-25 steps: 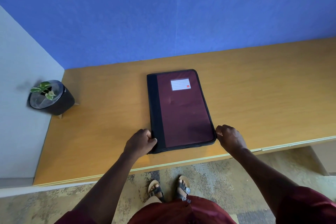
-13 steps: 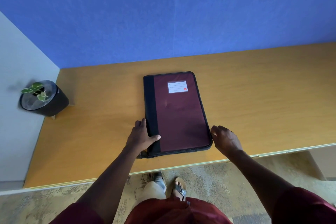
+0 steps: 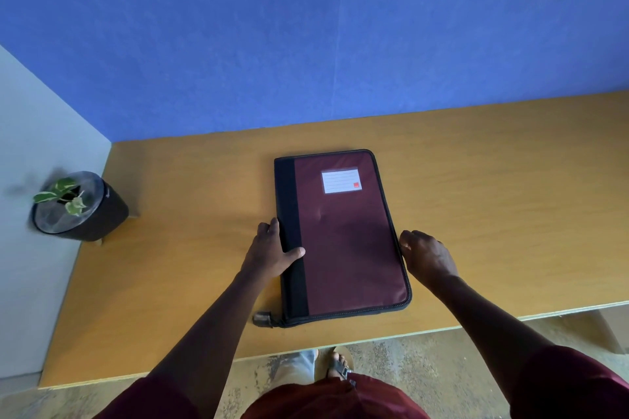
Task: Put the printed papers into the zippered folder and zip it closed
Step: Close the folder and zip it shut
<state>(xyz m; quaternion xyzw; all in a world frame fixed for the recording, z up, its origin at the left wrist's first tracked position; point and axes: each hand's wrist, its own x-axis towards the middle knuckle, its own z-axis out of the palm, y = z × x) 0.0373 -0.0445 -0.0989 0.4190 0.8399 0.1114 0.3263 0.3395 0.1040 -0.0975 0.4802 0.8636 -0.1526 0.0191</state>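
The zippered folder (image 3: 343, 235), maroon with a black spine and a white label, lies flat and closed on the wooden table (image 3: 493, 201). Its zipper runs round the edge, and a pull tab (image 3: 263, 319) sticks out at the near left corner. My left hand (image 3: 272, 250) grips the spine side, thumb across the black strip and fingers down along the edge. My right hand (image 3: 425, 255) is curled against the folder's right edge, fingertips touching the zipper line. No printed papers are in sight.
A small potted plant (image 3: 78, 207) stands at the table's left end against a pale wall. A blue wall runs behind the table. The table's front edge (image 3: 340, 347) is close to my body, with my feet below it.
Both hands have slid from the folder's near corners up along its two sides. The left thumb now lies over the spine. The folder has stayed flat on the table.
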